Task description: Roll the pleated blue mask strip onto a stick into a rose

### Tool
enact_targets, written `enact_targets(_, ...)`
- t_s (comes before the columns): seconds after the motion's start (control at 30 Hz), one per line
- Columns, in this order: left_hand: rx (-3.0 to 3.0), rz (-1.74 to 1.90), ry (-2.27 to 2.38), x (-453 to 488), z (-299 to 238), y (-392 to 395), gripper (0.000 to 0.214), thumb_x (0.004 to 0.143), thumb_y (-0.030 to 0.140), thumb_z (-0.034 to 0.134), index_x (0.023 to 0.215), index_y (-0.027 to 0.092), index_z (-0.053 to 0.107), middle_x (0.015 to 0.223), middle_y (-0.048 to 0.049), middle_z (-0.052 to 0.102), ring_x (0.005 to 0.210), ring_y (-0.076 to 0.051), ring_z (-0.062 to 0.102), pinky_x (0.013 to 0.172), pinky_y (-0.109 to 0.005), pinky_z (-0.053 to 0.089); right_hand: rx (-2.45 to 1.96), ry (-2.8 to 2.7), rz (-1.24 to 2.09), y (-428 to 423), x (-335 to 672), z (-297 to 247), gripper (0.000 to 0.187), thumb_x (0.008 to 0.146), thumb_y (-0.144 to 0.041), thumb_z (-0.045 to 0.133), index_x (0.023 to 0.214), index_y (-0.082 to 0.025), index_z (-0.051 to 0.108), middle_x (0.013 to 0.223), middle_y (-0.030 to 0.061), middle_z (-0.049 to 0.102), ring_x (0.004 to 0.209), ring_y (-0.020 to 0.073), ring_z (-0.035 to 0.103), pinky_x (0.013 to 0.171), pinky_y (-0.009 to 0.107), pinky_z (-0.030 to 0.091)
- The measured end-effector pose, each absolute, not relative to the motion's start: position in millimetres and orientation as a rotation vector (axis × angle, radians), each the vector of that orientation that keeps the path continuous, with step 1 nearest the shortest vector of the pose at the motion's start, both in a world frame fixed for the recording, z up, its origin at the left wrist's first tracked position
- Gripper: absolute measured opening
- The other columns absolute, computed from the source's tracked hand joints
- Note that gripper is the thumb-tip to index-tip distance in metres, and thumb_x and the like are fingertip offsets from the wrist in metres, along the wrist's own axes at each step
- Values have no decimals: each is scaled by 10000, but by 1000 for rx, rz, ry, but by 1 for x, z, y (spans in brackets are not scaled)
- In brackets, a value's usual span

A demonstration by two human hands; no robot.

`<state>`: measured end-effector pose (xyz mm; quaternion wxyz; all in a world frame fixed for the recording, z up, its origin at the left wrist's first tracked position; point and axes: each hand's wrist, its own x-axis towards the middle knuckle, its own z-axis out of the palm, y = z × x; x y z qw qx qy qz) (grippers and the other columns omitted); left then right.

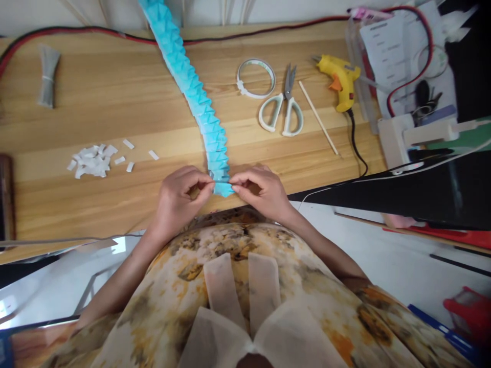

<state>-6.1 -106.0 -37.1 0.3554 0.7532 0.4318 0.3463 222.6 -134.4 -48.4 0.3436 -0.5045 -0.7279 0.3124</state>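
A long strip of light-blue folded paper (pixel 201 105) runs from the back of the wooden table down to its front edge. It is pleated into many small pointed folds. At its near end, my left hand (pixel 184 191) pinches the left side between thumb and forefinger. The right side of that same end is pinched by my right hand (pixel 261 190). Between the fingertips, a flat blue piece hangs at the table's edge. Whether it is joined to the rest of the strip is not clear.
Small white pieces (pixel 92 161) lie in a pile at the left, below a tied grey bundle (pixel 48 76). Right of the strip are a tape roll (pixel 256 78), scissors (pixel 286 105), a thin stick (pixel 318 117) and a yellow glue gun (pixel 339 79). A red-black cable (pixel 230 37) crosses the back.
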Motion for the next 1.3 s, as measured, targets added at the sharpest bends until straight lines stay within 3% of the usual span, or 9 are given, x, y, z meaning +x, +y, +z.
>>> enact_targets(0.4,2030,775,1265,-2,-37,-100,132,928,209,657,803,212,700,691,8,645,567,-120,507,557,-285,404,-1326,-2009,685,-130,220,-55,113,996,-246,615,920,-237,697,799,-14,741,789,164,651,816,330,391)
enact_targets(1.3,2086,744,1273,-4,-38,-99,141,919,174,651,786,214,677,698,18,624,599,-130,532,603,-289,417,-1263,-2120,648,-126,219,-60,183,1039,-253,560,976,-246,731,953,29,790,910,193,680,815,348,407)
